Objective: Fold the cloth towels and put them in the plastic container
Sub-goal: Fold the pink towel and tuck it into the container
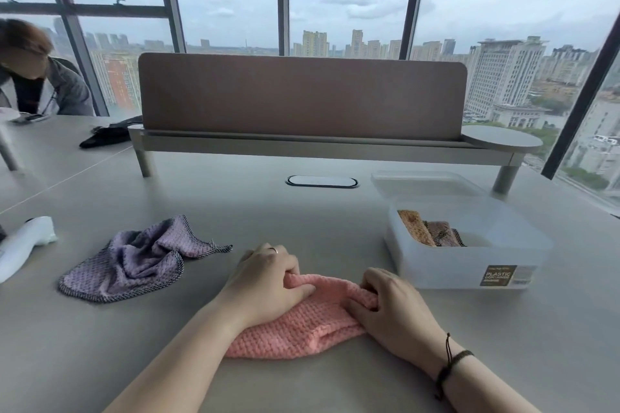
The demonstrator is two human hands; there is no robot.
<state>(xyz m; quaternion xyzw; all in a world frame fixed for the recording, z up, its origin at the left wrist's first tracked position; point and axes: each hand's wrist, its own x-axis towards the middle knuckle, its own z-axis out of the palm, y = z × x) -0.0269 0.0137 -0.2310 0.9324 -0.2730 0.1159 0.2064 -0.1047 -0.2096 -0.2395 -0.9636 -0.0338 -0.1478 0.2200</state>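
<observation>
The task looks about midway, judged by how things lie. Nearest, the pink towel (298,322) lies on the grey bench (335,221) under both hands, already doubled into a thick pad with a fold line along its near right edge. The left hand (268,282) rests on its far left part, thumb and curled fingers pinching a ridge of the cloth. The right hand (392,305) sits on the right end, fingers curled into the fabric and gripping that edge. So this towel is mid-fold and not yet ready to go in.

Out to the left of the left hand, and a little farther away, the purple towel (134,258) lies crumpled and untouched on the bench, well apart from either hand; it still has to be folded.

Beyond the right hand and to its right stands the plastic container (469,261), open, near the pink towel but not touching it. Inside, against its left wall, stand what seem to be two folded towels, an orange-brown towel (416,225) and a dark striped towel (443,233) just beside it, though the frosted wall blurs their lower parts. The clear lid (426,183) lies just behind the container.

Left to do: finish the pink towel, place it, then fold and place the purple one.
</observation>
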